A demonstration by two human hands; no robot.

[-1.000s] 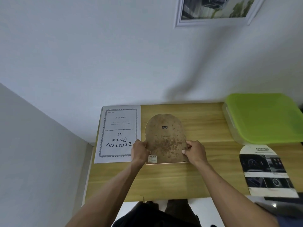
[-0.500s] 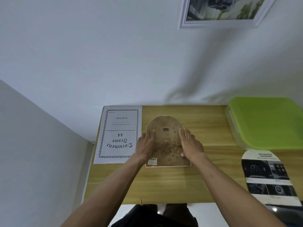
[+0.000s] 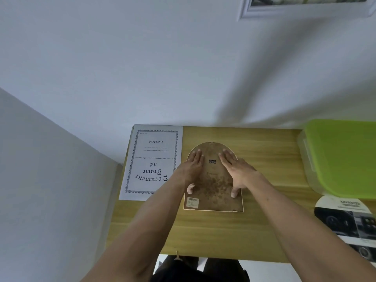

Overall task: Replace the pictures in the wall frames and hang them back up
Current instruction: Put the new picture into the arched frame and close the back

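Note:
An arch-shaped picture frame (image 3: 213,192) lies face down on the wooden table (image 3: 223,233), its stained brown backing up, a small metal hanger (image 3: 212,161) near the rounded top and a barcode sticker at the lower left corner. My left hand (image 3: 192,169) lies flat on the left half of the backing, fingers spread toward the top. My right hand (image 3: 236,171) lies flat on the right half, thumb pointing down. Both palms press on the backing. An arch-cut printed car picture (image 3: 350,220) lies at the table's right edge.
A white "Document Frame A4" sheet (image 3: 154,161) lies left of the frame, at the table's left edge. A clear box with a green lid (image 3: 343,157) stands at the back right. A white-framed picture (image 3: 305,7) hangs on the wall above.
Both hands slid from the frame's lower side edges up onto the backing and now rest flat near its rounded top. The frame has stayed in place.

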